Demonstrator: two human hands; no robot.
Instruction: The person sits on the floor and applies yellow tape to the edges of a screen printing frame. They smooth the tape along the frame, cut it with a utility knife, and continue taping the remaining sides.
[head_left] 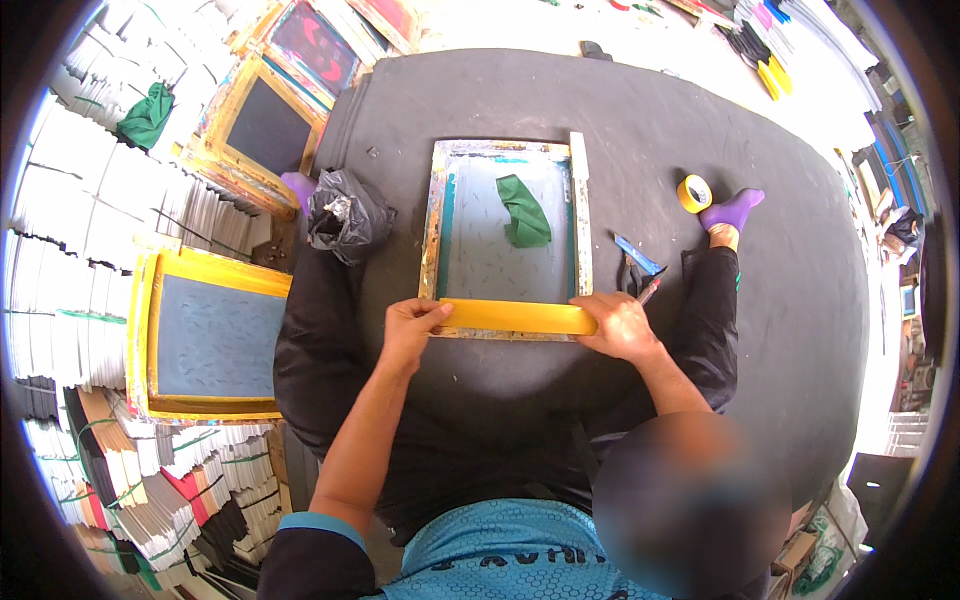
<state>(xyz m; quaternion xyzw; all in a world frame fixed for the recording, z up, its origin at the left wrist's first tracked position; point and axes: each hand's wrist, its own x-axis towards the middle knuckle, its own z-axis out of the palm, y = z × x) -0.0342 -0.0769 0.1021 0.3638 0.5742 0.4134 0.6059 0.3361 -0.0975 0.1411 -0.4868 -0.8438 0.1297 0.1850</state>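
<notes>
Left hand [408,330] sits around 8 o'clock, thumb pinched against curled fingers, left forearm [358,440] slanting in from 7. Right hand [617,325]'s near 3, pinching too, right forearm [680,380] toward 4.

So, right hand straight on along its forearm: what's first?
Beyond the yellow strip the right hand holds, probably the frame's right rail; the gap in height is unclear.

Far left: bundled white sheets [70,300], a green cloth [147,116] lying on them
Left: yellow-edged frame [215,335], grey inside
Upper left: dark-panelled wooden frame [268,135]
Dark surface [790,330]: crumpled black plastic bag [358,222]
</notes>
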